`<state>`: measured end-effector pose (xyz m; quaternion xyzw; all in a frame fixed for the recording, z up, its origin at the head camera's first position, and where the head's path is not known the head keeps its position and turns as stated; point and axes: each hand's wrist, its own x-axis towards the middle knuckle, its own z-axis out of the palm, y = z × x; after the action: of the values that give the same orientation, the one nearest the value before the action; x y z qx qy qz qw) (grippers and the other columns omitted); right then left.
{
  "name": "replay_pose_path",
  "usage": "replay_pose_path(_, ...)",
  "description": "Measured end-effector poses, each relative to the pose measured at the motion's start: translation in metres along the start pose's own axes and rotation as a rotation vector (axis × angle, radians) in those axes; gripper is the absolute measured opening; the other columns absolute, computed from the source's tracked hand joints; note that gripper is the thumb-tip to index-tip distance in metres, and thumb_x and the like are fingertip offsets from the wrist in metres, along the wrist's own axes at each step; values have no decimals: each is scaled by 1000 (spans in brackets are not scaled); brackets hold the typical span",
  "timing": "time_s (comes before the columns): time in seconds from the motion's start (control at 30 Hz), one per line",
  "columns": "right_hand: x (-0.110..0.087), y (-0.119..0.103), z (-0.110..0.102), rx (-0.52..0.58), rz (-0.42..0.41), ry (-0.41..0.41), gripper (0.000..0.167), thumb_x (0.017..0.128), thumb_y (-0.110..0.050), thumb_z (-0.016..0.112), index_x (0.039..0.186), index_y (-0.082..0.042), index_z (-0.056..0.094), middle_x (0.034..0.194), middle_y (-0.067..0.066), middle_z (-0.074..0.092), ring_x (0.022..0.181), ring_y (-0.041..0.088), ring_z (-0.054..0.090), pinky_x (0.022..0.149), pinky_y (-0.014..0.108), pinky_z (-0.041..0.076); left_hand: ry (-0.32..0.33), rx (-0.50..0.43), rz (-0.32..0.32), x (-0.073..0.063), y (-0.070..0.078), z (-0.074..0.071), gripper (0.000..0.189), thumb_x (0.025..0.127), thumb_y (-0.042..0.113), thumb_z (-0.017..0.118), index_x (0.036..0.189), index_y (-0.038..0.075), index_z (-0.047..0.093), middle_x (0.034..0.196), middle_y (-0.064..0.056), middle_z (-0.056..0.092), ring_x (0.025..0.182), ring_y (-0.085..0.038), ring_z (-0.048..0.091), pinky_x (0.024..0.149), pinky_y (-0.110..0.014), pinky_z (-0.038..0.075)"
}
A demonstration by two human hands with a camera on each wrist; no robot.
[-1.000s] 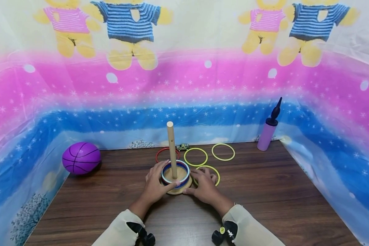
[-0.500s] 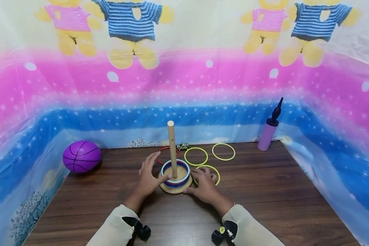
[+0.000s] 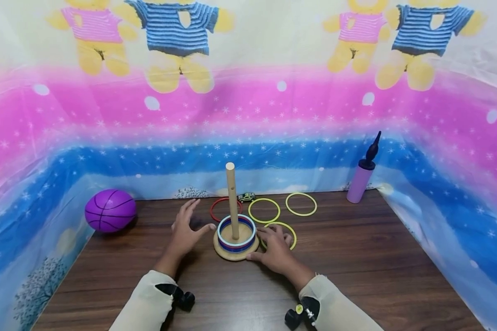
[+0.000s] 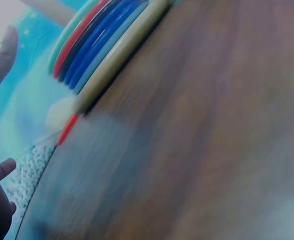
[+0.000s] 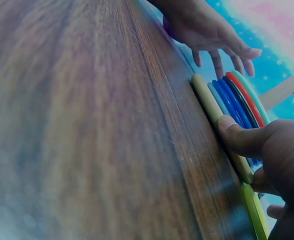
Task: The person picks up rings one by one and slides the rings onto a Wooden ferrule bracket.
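Note:
A wooden ring-toss stand (image 3: 224,254) with an upright peg (image 3: 232,202) sits on the table. Around the peg's foot lies a stack of rings (image 5: 237,102) in blue, dark, red and pale mint, the mint ring on top. My right hand (image 3: 276,248) grips the stand's round base at its right side. Its thumb (image 5: 237,134) lies against the base edge, other fingers partly hidden behind. Left of the stand my left hand (image 3: 185,234) hovers apart from it, fingers spread and nothing held. Under and beside my right fingers is a yellow ring (image 3: 295,236).
Behind the stand lie a red ring (image 3: 211,214), two more yellow rings, one being the near yellow ring (image 3: 279,212), and a toy car (image 3: 246,197). A purple ball (image 3: 110,210) sits back left, a purple hand pump (image 3: 359,184) back right. A printed cloth encloses the table.
My left hand has let go of the ring stack and moved away to the left, its fingers spreading. The right hand stays on the stand's base.

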<state>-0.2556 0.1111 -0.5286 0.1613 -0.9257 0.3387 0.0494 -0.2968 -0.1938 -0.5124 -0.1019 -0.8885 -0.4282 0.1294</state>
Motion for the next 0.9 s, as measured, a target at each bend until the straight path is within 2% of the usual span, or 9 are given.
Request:
replay_pose_path(0.13, -1, -1, -1, 4, 2, -2, 79, 86, -41, 95, 151, -5, 66, 160, 12, 60, 155, 42, 36, 116, 72, 19, -9, 45, -46, 4, -6, -2, 87, 100, 43, 81, 170, 13, 40, 178, -21, 27, 161, -53, 27, 119, -86, 14)
replay_pose_path(0.33, -1, -2, -2, 7, 5, -1, 79, 86, -40, 95, 151, -5, 66, 160, 12, 60, 155, 42, 36, 116, 72, 18, 9, 102, -102, 12, -12, 5, 76, 106, 45, 71, 168, 12, 43, 177, -21, 30, 159, -56, 29, 120, -85, 16)
replay_pose_path(0.6, -2, -3, -2, 8, 7, -2, 78, 86, -40, 95, 150, -6, 67, 160, 12, 61, 154, 42, 37, 115, 72, 19, -11, 91, -152, 20, -14, 13, 70, 107, 41, 70, 167, 14, 46, 178, -19, 30, 161, -54, 25, 125, -80, 11)
replay_pose_path(0.77, -1, -3, -1, 4, 0, 3, 78, 86, -40, 96, 150, -5, 67, 159, 12, 61, 153, 41, 38, 115, 71, 19, -16, 109, -172, 25, -12, 15, 71, 107, 40, 71, 167, 12, 46, 178, -19, 31, 160, -55, 25, 126, -79, 9)
replay_pose_path(0.9, -1, -2, -1, -1, 4, 1, 78, 86, -40, 95, 150, -6, 67, 159, 12, 61, 153, 41, 38, 115, 72, 19, -44, 145, -187, 30, -13, 16, 73, 106, 42, 71, 168, 14, 44, 178, -18, 31, 160, -55, 25, 126, -80, 8)
